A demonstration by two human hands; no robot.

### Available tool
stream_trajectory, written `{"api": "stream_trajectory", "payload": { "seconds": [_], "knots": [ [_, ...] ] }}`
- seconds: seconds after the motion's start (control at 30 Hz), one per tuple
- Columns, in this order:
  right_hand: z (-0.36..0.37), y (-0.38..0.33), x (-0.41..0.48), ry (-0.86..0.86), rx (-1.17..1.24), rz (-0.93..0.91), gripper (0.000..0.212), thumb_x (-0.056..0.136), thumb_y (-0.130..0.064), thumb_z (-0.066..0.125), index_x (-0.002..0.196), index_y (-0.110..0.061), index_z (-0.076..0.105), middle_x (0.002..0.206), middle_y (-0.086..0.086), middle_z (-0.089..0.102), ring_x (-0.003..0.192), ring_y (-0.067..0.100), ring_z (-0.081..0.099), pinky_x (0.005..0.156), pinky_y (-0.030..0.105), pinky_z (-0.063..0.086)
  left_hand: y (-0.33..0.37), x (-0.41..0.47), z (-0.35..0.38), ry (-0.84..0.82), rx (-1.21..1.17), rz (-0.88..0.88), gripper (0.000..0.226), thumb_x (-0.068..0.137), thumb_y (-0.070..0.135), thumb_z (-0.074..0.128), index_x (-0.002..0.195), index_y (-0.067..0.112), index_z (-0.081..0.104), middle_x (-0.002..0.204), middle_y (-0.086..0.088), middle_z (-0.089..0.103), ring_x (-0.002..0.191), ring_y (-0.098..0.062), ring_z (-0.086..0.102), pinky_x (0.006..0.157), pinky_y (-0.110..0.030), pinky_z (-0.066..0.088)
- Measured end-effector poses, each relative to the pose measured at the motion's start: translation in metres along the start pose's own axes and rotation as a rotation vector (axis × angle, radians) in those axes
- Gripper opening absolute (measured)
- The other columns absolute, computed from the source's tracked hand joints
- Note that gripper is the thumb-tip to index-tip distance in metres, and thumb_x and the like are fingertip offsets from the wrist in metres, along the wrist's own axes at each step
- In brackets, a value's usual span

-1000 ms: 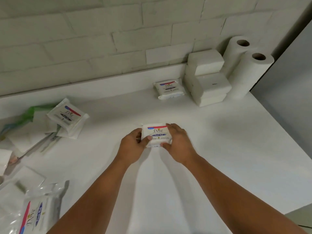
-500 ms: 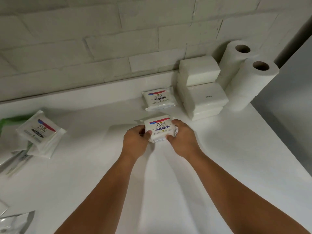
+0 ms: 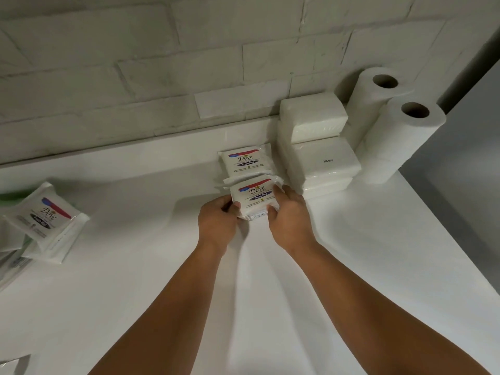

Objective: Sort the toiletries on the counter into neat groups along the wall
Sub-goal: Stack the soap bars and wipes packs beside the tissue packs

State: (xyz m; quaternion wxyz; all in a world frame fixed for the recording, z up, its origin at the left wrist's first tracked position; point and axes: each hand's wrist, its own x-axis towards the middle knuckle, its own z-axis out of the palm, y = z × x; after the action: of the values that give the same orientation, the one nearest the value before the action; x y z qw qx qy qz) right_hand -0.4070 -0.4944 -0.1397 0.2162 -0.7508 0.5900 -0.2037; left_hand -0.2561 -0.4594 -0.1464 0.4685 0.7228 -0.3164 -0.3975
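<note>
Holding one Dove pack (image 3: 253,196) from both sides, the left grip (image 3: 216,223) and the right grip (image 3: 290,217) curl their fingers round its short edges at the middle of the frame. The pack is just below a second Dove pack (image 3: 244,162), which lies on the counter (image 3: 135,266) near the wall (image 3: 135,77), and their edges seem to touch. Whether the held pack rests on the counter is not clear. To the right are stacked tissue packs (image 3: 322,158) and two paper rolls (image 3: 400,142). More Dove packs (image 3: 46,215) lie at the left edge.
</note>
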Motion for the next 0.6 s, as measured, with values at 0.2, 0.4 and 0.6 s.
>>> {"api": "stream_trajectory", "payload": {
  "seconds": [0.2, 0.4, 0.6],
  "knots": [
    [0.001, -0.001, 0.003, -0.100, -0.196, -0.075, 0.067, 0.089, -0.006, 0.051, 0.152, -0.004, 0.028, 0.159, 0.014, 0.026, 0.137, 0.037, 0.032, 0.115, 0.039, 0.033, 0.003, 0.008, 0.006, 0.071, 0.010, -0.021, 0.031, 0.090, 0.007, 0.060, 0.084, 0.032, 0.076, 0.083, 0.006, 0.077, 0.082, -0.020, 0.074, 0.084, -0.040, 0.061],
    [0.000, -0.003, 0.005, -0.168, -0.238, -0.103, 0.072, 0.093, -0.010, 0.046, 0.155, -0.002, 0.009, 0.163, 0.015, 0.010, 0.147, 0.029, 0.019, 0.122, 0.033, 0.017, 0.009, 0.009, 0.009, 0.147, 0.078, -0.021, 0.036, 0.086, 0.005, 0.060, 0.069, 0.035, 0.071, 0.077, 0.007, 0.076, 0.077, -0.019, 0.073, 0.078, -0.036, 0.061],
    [-0.001, -0.007, 0.008, -0.201, -0.251, -0.073, 0.073, 0.095, -0.014, 0.046, 0.155, -0.003, 0.007, 0.164, 0.015, 0.006, 0.149, 0.031, 0.012, 0.123, 0.036, 0.013, 0.012, 0.011, 0.007, 0.129, 0.116, -0.019, 0.036, 0.085, 0.008, 0.061, 0.066, 0.037, 0.071, 0.076, 0.009, 0.076, 0.077, -0.017, 0.073, 0.080, -0.040, 0.061]
  ]
}}
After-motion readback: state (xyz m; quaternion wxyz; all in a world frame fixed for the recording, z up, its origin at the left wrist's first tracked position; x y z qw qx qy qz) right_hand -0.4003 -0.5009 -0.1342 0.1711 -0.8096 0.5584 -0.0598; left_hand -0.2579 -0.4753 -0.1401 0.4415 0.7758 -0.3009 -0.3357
